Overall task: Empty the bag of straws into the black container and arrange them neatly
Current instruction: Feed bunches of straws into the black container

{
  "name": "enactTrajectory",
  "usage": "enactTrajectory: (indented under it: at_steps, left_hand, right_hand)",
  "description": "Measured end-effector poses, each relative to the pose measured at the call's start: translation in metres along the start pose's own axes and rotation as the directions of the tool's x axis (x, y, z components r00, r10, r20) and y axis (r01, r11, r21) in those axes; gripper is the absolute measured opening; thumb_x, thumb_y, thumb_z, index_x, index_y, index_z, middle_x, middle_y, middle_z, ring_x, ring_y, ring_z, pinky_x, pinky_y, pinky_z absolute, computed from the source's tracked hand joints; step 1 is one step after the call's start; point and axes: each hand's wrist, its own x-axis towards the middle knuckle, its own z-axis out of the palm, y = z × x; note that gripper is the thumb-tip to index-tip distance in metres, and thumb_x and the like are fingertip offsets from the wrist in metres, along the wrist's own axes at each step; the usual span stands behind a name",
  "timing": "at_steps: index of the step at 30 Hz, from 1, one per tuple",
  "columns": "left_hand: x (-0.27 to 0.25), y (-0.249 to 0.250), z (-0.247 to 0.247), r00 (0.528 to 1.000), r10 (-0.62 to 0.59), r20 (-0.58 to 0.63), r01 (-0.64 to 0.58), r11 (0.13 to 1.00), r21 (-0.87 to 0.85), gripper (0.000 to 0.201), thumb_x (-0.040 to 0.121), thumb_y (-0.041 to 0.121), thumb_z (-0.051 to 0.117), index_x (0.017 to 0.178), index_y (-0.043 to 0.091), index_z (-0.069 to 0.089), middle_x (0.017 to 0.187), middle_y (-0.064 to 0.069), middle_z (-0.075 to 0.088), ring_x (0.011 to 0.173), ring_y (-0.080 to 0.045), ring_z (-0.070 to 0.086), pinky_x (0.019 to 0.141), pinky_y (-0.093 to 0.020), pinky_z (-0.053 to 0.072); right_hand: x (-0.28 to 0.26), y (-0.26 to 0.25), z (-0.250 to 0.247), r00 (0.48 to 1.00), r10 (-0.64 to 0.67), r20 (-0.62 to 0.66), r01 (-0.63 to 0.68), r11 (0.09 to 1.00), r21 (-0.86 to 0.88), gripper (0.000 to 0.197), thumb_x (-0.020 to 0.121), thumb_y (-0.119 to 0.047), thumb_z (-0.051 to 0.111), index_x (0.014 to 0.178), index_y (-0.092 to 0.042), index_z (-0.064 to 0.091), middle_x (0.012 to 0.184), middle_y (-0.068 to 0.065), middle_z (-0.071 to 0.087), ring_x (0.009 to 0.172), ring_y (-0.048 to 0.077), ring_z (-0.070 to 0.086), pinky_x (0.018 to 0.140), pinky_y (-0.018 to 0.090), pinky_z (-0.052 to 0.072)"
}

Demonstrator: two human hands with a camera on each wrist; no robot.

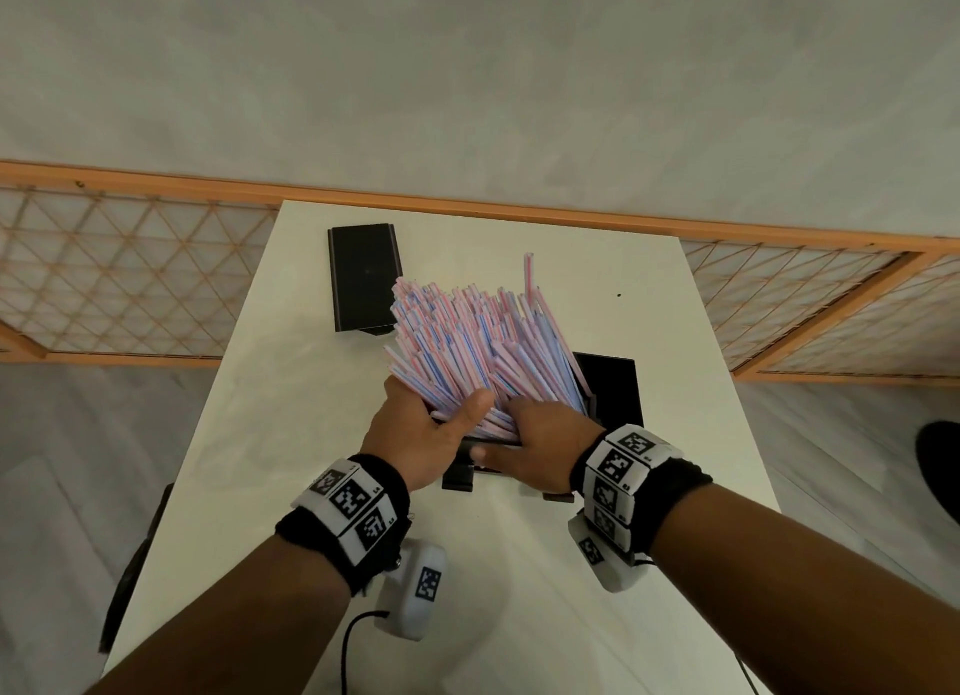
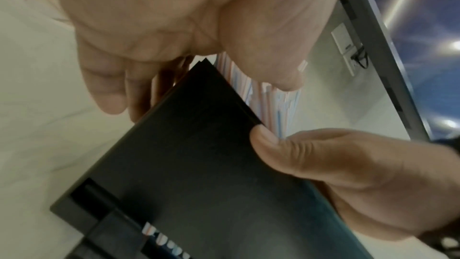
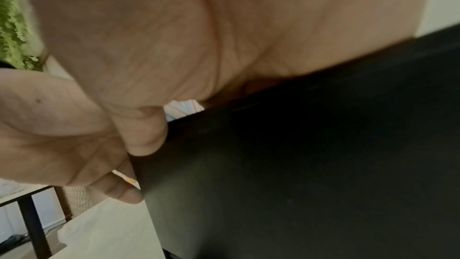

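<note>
A thick bundle of pink, blue and white striped straws (image 1: 478, 341) stands fanned out and leaning away from me in the black container (image 1: 615, 387) on the white table (image 1: 249, 434). My left hand (image 1: 441, 426) grips the bundle low on its left side, with the thumb across the front straws. My right hand (image 1: 535, 437) holds the container's near wall, fingers over the rim among the straws and thumb on the outside. The left wrist view shows the container (image 2: 199, 164), the straws (image 2: 261, 95) and that thumb pressed on the wall. The right wrist view shows the container (image 3: 298, 164) close up.
A flat black lid (image 1: 363, 278) lies at the back left of the table, just behind the straw tips. A wooden lattice rail (image 1: 130, 289) runs behind the table's far edge. A dark object (image 1: 135, 564) hangs by the table's left edge.
</note>
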Motion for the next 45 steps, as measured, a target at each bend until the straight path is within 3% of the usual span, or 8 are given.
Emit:
enactTrajectory:
  at_steps: [7, 9, 13, 19, 25, 32, 37, 45]
  left_hand:
    - [0.002, 0.001, -0.022, 0.984, -0.168, -0.065, 0.158, 0.977, -0.142, 0.092, 0.057, 0.102, 0.049, 0.102, 0.022, 0.061, 0.096, 0.009, 0.067, 0.088, -0.009, 0.063, 0.086, -0.039, 0.050]
    - [-0.003, 0.013, -0.022, 0.971, -0.240, 0.007, 0.235, 0.945, -0.227, 0.089, 0.060, 0.100, 0.047, 0.114, 0.031, 0.061, 0.112, 0.011, 0.064, 0.101, -0.010, 0.059, 0.094, -0.037, 0.043]
    - [-0.011, 0.033, -0.008, 0.987, -0.140, 0.077, 0.159, 0.906, -0.392, 0.028, 0.104, 0.048, 0.050, 0.130, 0.039, 0.056, 0.116, 0.025, 0.065, 0.110, 0.007, 0.058, 0.085, -0.016, 0.038]
    - [-0.007, 0.022, -0.016, 0.954, -0.240, -0.178, 0.181, 0.939, -0.294, 0.052, 0.079, 0.067, 0.062, 0.103, 0.021, 0.067, 0.092, 0.005, 0.069, 0.082, -0.018, 0.062, 0.074, -0.036, 0.048]
    - [-0.008, 0.027, -0.028, 0.963, -0.173, -0.207, 0.128, 0.968, -0.217, 0.029, 0.093, 0.029, 0.068, 0.074, 0.007, 0.066, 0.060, -0.005, 0.063, 0.060, -0.026, 0.060, 0.060, -0.042, 0.054]
    - [-0.013, 0.036, -0.023, 0.964, -0.193, -0.182, 0.122, 0.932, -0.342, 0.024, 0.093, 0.020, 0.073, 0.081, 0.000, 0.070, 0.065, -0.012, 0.068, 0.051, -0.021, 0.063, 0.060, -0.040, 0.061]
    - [-0.013, 0.036, -0.024, 0.965, -0.212, -0.156, 0.161, 0.945, -0.285, 0.022, 0.091, 0.023, 0.074, 0.079, 0.005, 0.071, 0.059, -0.008, 0.068, 0.050, -0.020, 0.064, 0.057, -0.037, 0.061]
    - [-0.016, 0.044, -0.022, 0.978, -0.147, -0.146, 0.121, 0.977, -0.174, 0.029, 0.094, 0.033, 0.070, 0.079, 0.009, 0.074, 0.061, -0.008, 0.073, 0.053, -0.021, 0.070, 0.059, -0.038, 0.064]
  right_hand:
    - [-0.030, 0.015, -0.037, 0.984, -0.096, -0.150, 0.101, 0.994, 0.029, 0.037, 0.078, -0.045, 0.077, 0.097, -0.016, 0.064, 0.090, -0.003, 0.066, 0.083, 0.018, 0.062, 0.076, 0.033, 0.054]
    - [-0.033, 0.014, -0.043, 0.993, -0.108, -0.049, 0.107, 0.994, -0.004, 0.036, 0.078, -0.049, 0.076, 0.101, -0.022, 0.068, 0.090, -0.010, 0.064, 0.084, 0.012, 0.061, 0.075, 0.025, 0.050]
    - [-0.018, 0.001, -0.030, 0.991, -0.068, 0.117, 0.083, 0.988, -0.131, 0.048, 0.080, -0.058, 0.071, 0.111, -0.022, 0.065, 0.098, -0.007, 0.063, 0.092, 0.017, 0.060, 0.082, 0.032, 0.052]
    - [-0.006, -0.003, -0.012, 0.994, -0.005, 0.106, 0.018, 0.993, -0.119, 0.040, 0.075, -0.057, 0.072, 0.096, -0.024, 0.062, 0.087, -0.004, 0.067, 0.081, 0.017, 0.064, 0.076, 0.034, 0.057]
    - [-0.004, 0.000, -0.003, 0.994, 0.020, 0.106, -0.013, 0.998, -0.067, 0.053, 0.078, -0.060, 0.070, 0.114, -0.024, 0.056, 0.097, -0.005, 0.063, 0.077, 0.014, 0.058, 0.069, 0.027, 0.048]
    - [-0.007, 0.003, -0.009, 0.991, -0.134, -0.031, 0.135, 0.990, 0.043, 0.029, 0.092, -0.056, 0.060, 0.089, -0.029, 0.050, 0.083, -0.008, 0.055, 0.073, 0.012, 0.054, 0.064, 0.025, 0.040]
    - [-0.011, 0.011, -0.007, 0.974, -0.113, -0.195, 0.125, 0.991, 0.051, 0.039, 0.082, -0.050, 0.073, 0.094, -0.016, 0.056, 0.092, 0.000, 0.057, 0.081, 0.019, 0.054, 0.069, 0.030, 0.047]
    - [-0.023, 0.027, -0.007, 0.974, 0.009, -0.228, -0.002, 1.000, 0.029, 0.042, 0.077, -0.062, 0.071, 0.082, -0.029, 0.045, 0.079, -0.011, 0.054, 0.071, 0.008, 0.053, 0.060, 0.023, 0.042]
